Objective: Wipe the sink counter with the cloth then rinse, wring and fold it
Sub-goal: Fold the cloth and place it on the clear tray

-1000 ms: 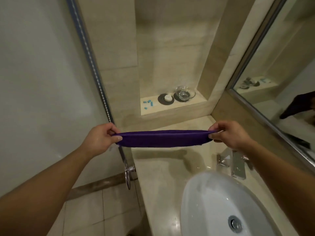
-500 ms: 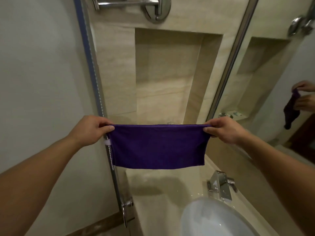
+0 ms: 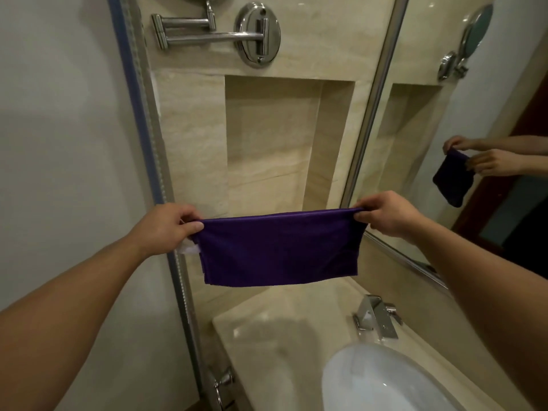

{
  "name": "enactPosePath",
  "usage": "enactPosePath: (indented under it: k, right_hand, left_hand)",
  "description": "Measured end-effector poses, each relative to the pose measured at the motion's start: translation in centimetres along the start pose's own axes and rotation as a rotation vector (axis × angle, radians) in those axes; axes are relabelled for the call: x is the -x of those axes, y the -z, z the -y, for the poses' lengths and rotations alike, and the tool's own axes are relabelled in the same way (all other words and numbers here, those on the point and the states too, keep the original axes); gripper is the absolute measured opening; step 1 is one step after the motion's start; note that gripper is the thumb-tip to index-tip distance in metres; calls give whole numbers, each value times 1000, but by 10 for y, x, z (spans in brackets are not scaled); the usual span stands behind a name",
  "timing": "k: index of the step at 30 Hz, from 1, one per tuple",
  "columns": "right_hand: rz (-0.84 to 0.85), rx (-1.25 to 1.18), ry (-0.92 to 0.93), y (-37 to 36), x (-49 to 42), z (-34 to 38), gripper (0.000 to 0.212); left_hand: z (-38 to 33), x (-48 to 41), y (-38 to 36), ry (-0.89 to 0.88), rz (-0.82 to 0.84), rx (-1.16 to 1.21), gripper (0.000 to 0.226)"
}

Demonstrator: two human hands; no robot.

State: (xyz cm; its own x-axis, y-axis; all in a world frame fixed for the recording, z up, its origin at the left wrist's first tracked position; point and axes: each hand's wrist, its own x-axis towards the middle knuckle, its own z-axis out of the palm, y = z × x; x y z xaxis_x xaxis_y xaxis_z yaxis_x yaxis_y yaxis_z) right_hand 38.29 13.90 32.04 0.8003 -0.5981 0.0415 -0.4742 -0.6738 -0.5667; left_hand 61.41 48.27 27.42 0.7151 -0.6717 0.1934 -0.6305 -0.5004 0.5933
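Note:
A purple cloth [image 3: 278,250] hangs folded over in the air, stretched flat between my two hands above the beige stone counter [image 3: 267,345]. My left hand [image 3: 166,226] pinches its upper left corner and my right hand [image 3: 388,215] pinches its upper right corner. A white label shows at the cloth's left edge under my left hand. The white oval sink [image 3: 382,381] lies below at the lower right, with the chrome tap [image 3: 376,320] behind it.
A wall mirror [image 3: 480,137] on the right reflects my hands and the cloth. A chrome swing arm mount [image 3: 256,34] is fixed to the tiled wall above a recessed niche [image 3: 275,143]. A glass door edge with a chrome knob [image 3: 222,381] runs down the left.
The cloth went from a narrow flat strip to hanging down as a wide rectangle. My view has tilted up, so the wall mount has come into sight and the sink has dropped lower.

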Motion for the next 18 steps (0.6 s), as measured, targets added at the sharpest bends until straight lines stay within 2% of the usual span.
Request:
enactPosePath:
  k: [7, 13, 18]
  right_hand:
    - [63, 18, -177, -35, -1, -1, 14]
    - [148, -24, -265, -62, -8, -22, 12]
    - [65, -108, -379, -79, -34, -27, 12]
  left_hand:
    - [45, 14, -54, 95, 122, 135, 12]
    - [67, 13, -87, 212, 148, 197, 12]
    - [39, -12, -108, 507, -11, 396, 10]
